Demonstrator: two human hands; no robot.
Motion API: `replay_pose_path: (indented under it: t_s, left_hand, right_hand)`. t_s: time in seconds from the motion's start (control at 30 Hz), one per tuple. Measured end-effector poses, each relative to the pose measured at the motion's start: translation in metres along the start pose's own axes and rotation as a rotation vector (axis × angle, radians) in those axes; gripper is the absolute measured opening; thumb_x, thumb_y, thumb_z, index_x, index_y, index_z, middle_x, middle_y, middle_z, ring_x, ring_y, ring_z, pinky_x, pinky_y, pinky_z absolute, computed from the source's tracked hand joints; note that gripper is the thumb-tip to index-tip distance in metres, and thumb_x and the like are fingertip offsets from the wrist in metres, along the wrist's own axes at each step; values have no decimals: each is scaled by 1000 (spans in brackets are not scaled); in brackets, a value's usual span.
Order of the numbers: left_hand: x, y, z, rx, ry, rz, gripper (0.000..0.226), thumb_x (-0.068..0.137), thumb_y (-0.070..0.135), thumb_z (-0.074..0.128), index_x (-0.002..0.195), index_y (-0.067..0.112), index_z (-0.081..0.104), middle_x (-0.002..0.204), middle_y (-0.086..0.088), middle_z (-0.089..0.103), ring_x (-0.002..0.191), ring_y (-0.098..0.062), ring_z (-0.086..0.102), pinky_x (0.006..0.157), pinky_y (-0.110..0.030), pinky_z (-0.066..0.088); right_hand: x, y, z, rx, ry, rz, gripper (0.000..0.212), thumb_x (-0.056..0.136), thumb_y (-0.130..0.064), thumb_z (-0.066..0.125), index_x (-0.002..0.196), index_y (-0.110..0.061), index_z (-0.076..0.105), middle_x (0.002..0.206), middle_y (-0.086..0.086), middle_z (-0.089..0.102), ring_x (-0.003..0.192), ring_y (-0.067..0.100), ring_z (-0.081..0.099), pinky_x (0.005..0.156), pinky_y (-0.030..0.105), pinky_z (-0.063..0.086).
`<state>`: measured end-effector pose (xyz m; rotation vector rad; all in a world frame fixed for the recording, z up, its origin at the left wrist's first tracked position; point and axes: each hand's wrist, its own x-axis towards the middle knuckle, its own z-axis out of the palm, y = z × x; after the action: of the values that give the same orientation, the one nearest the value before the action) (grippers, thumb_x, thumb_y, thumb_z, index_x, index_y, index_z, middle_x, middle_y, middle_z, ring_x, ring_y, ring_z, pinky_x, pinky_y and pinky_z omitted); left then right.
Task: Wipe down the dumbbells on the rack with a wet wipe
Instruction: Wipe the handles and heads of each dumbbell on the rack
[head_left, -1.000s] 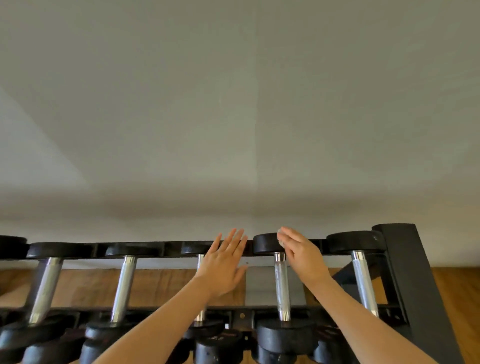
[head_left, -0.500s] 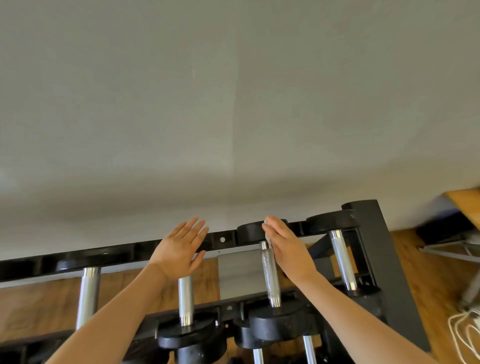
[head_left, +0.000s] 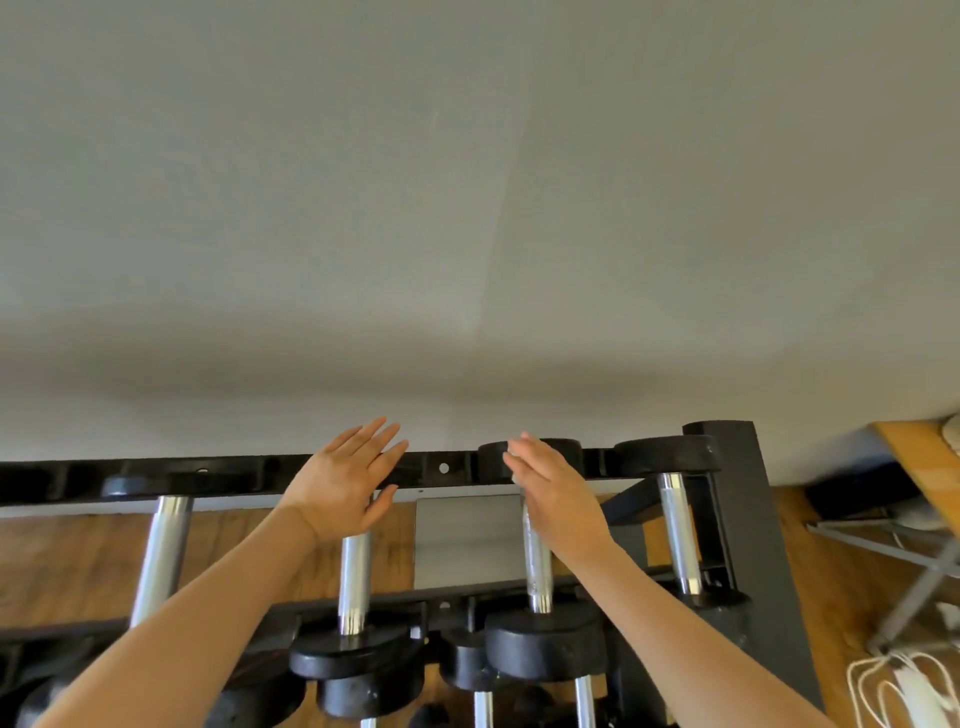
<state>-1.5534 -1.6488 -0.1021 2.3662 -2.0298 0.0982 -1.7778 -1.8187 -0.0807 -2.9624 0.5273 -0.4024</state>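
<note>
Item: black dumbbell rack (head_left: 748, 519), steel frame, standing against a pale grey wall (head_left: 467, 208) on a wood-plank floor (head_left: 62, 561).

Top tier, from the left: a dumbbell with chrome handle (head_left: 161, 556), its near head out of view; a second dumbbell (head_left: 355, 587) with black round heads, its far end hidden behind the left hand; a third dumbbell (head_left: 537, 577), far head on the rear rail, near head on the front rail; a fourth dumbbell (head_left: 675, 535) beside the rack's right upright. More black heads and chrome handles show on the tier below, partly cut off by the bottom edge.

Markings: no brand, weight figure or label can be read on any head or on the frame; surfaces are blurred.

Left hand (head_left: 345, 488): open, fingers straight and spread, palm down over the rear rail above the second dumbbell. Contact with the rail cannot be told.

Right hand (head_left: 556, 493): fingers straight and together, seen edge-on, lying against the upper handle and far head of the third dumbbell. Whether a wipe lies under the palm cannot be told; none is visible.

Other: a grey flat panel (head_left: 467, 540) behind the rack between the second and third handles; white cord (head_left: 898, 686) coiled on the floor at lower right; a wooden surface (head_left: 919, 467) at the right edge.
</note>
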Motion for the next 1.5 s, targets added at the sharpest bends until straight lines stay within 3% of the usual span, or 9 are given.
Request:
replay_pose_path:
  t_s: [0.23,0.33,0.43,0.5,0.73,0.87,1.2,1.4,1.5]
  left_hand:
    - [6,6,3,24,19,14,74,102,46,6,120,10,68,127,-13,64,120,-29,59,101,-43,36]
    - [6,6,4,8,33,2,75,102,46,6,117,9,70,124,-14,65,117,-30,61,99,-44,41]
    - [6,7,4,6,29,-11,76,101,46,6,115,8,70,122,-15,66,115,-31,63,95,-46,48]
    - [6,8,4,5,22,-15,77,101,46,6,115,7,70,122,-15,66,115,-31,63,95,-46,46]
    - [7,8,4,1,20,-35,78,101,47,5,115,7,71,121,-15,67,114,-31,63,93,-46,48]
    - [7,9,4,-9,19,-35,79,101,48,5,114,8,71,120,-14,67,113,-31,64,93,-46,49]
    - [7,11,1,-11,-6,-55,80,101,48,4,112,6,72,118,-15,68,111,-32,65,91,-46,50]
    - [6,13,-3,-19,-47,-85,74,101,46,10,112,6,72,117,-16,68,111,-32,65,91,-47,50]
    - [6,14,-5,-15,-61,-103,59,90,43,32,110,6,73,116,-16,69,111,-33,65,89,-48,51]
  right_hand:
    - [-7,-9,9,272,281,683,40,95,-1,49,135,0,48,144,14,43,134,26,41,106,25,28]
    - [-4,-11,11,117,267,446,42,83,4,62,125,4,56,132,20,54,125,33,50,103,40,33]
    - [0,-10,14,-47,-71,-93,55,61,2,80,114,-4,66,120,11,63,115,28,60,100,35,41]
    - [2,-8,14,-142,-191,-240,67,45,-6,90,109,-8,71,116,5,67,111,21,62,96,36,46]
    - [-13,-1,6,-27,41,21,68,56,7,83,118,-12,62,122,3,62,122,18,52,103,39,37]
    - [-12,-8,5,131,277,319,48,63,12,78,108,-2,68,115,12,66,106,24,65,91,32,43]
    - [-7,9,-2,-117,-28,46,59,70,-7,80,125,-5,58,133,11,55,126,29,50,103,44,33]
    - [-13,3,2,236,176,563,46,93,-1,51,138,-1,41,147,12,37,137,23,33,110,32,29]
    - [1,-8,6,18,40,153,52,78,7,66,128,-1,54,138,15,50,133,27,40,109,42,27]
